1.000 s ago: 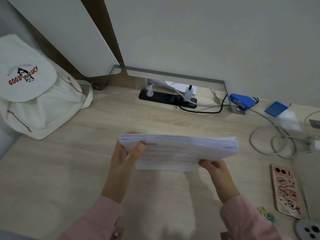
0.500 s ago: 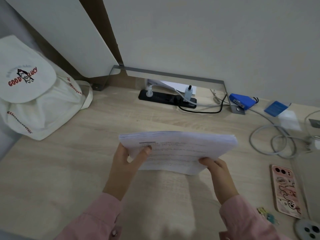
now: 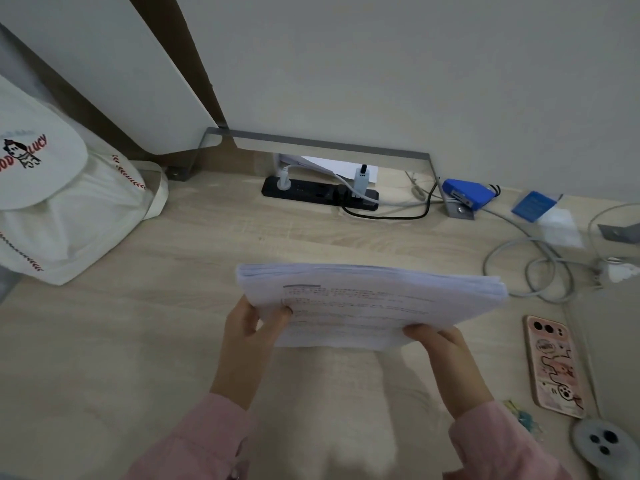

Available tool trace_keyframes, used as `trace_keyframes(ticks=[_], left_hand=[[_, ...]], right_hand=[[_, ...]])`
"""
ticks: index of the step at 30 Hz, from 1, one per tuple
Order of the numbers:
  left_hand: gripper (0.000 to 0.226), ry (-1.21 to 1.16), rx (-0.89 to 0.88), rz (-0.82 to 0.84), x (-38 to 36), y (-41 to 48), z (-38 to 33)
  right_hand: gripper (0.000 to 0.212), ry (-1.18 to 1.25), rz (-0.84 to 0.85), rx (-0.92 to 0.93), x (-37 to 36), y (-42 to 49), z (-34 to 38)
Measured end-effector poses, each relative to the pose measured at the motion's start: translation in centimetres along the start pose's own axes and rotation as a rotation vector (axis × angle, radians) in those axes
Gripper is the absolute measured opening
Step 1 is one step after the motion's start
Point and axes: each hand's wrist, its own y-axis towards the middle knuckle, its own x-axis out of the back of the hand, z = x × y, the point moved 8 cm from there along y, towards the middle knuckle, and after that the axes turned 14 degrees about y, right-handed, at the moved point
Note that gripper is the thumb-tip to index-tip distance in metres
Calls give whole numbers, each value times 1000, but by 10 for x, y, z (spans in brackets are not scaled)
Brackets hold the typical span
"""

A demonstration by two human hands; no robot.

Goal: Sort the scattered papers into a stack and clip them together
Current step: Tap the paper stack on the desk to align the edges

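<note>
Head view: paper stack [image 3: 374,299] gripped by left hand [image 3: 247,336] and right hand [image 3: 441,348], fingers closed.
"LUCY" legible on white canvas bag [image 3: 69,202].

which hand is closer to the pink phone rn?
Right. The right hand grips the paper stack at its near right corner, just left of the pink phone. The left hand holds the stack's opposite corner, farther away.

One head cam, looks fwd and down at the counter [image 3: 104,341], close over the hands, wall [image 3: 415,64] behind.
</note>
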Motion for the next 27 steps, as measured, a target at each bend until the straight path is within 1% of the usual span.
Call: trace_keyframes(ticks=[2, 4, 6, 7, 8, 9, 10, 11, 12, 13, 15, 16, 18, 19, 21, 23, 24, 25, 27], left_hand=[[23, 32, 53, 52, -5, -1, 7], [24, 94, 79, 148, -7, 3, 10], [32, 101, 7, 188, 2, 8, -11], [37, 142, -81, 190, 8, 9, -32], [38, 255, -209, 179, 13, 9, -59], [39, 430, -363, 152, 13, 5, -88], [42, 658, -537, 94, 8, 0, -115], [48, 848, -694, 51, -3, -6, -139], [56, 971, -805, 65, -20, -10, -153], [63, 1068, -863, 132, -40, -12, -159], [67, 1243, -845, 331, -76, -10, -147], [62, 1316, -816, 407, -88, -9, -135], [42, 1400, -783, 464, -97, -6, -121], [32, 1414, -802, 470, -98, -6, -119], [24, 1429, -860, 507, -99, -8, -117], [25, 1409, -862, 537, -94, -9, -116], [27, 1356, -831, 528, -87, -6, -118], [28, 1288, -780, 505, -77, -2, -120], [24, 1096, -592, 432, -49, 10, -123]], right_hand=[[8, -11, 16, -45, -1, 0, -9], [17, -25, 26, -105, -2, 1, -17], [18, -40, 19, -117, 0, 4, -20], [17, -43, 16, -114, 2, 4, -20], [17, -44, 12, -109, 3, 4, -21], [17, -41, 8, -107, 4, 4, -21], [17, -38, 8, -104, 4, 3, -22], [17, -37, 12, -103, 3, 3, -22], [17, -38, 14, -102, 3, 3, -23], [17, -42, 20, -103, 2, 3, -23], [19, -46, 50, -102, -1, 3, -21], [21, -43, 62, -103, -1, 3, -21], [22, -32, 66, -105, -1, 2, -22], [23, -27, 66, -107, -1, 2, -22], [21, -48, 89, -112, -2, 1, -22], [14, -121, 158, -120, -2, 0, -21], [16, -184, 196, -128, 3, 1, -22], [19, -252, 219, -138, 9, 2, -22], [14, -356, 196, -138, 30, 5, -16]])
